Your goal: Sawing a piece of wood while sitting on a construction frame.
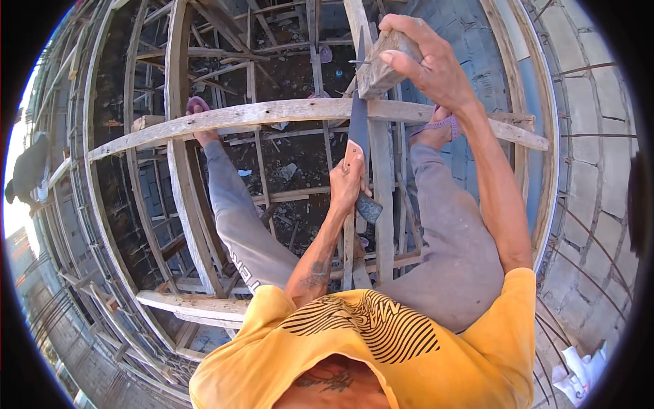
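Observation:
My left hand point(348, 180) is closed around the handle of a handsaw point(358, 126). Its blade points away from me and narrows toward the far end, passing along the left side of a wooden block point(390, 65). A speckled blue-grey end sticks out below my fist. My right hand point(432, 65) grips the block from above and the right, with thumb and fingers around it. From the block's left side juts a thin nail point(358, 62). Beneath the blade and block runs a long horizontal timber point(272, 112). Whether the teeth touch the block, I cannot tell.
My feet, in purple footwear point(446, 127), rest at the long timber. Timber framing point(187, 204) surrounds open gaps over a littered dark floor far below. A grey block wall point(593, 136) with protruding steel bars stands right. White cloth point(580, 373) lies lower right.

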The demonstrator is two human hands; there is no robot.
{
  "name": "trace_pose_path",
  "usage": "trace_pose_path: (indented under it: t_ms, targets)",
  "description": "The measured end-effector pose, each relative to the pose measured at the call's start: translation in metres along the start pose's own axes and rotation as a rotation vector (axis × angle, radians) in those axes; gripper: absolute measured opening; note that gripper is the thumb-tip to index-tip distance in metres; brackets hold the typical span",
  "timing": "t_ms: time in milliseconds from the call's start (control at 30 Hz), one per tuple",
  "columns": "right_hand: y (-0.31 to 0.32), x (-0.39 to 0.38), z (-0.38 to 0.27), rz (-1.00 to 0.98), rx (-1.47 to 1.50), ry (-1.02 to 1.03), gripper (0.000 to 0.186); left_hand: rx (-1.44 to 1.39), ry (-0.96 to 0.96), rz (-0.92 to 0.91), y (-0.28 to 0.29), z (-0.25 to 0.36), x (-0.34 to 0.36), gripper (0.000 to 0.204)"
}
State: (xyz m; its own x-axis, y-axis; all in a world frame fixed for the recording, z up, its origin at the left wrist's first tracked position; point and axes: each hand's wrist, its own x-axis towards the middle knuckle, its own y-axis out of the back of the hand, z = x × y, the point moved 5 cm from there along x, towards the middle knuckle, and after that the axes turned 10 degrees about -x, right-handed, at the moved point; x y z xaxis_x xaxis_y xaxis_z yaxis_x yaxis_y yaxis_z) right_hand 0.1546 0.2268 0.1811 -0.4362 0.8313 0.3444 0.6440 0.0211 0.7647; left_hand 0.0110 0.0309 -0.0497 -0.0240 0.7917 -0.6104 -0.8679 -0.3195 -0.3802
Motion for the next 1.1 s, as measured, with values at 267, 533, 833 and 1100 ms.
trace_pose_path:
  t_ms: [267,533,833,1100]
  targets:
    - [0.012,-0.011,0.007,0.055,-0.059,0.009,0.048,0.175,0.144,-0.012,0.051,-0.008,-0.097,0.036]
    - [0.003,-0.011,-0.001,-0.026,-0.056,-0.036,0.044,0.052,0.005,-0.03,-0.003,0.006,-0.005,0.043]
    - [0.011,-0.012,0.003,0.053,-0.079,0.0,0.047,0.178,0.205,-0.033,0.046,-0.001,-0.066,0.04]
    - [0.01,-0.006,-0.011,0.184,-0.292,0.07,0.041,0.048,0.103,-0.093,0.006,0.01,-0.005,0.035]
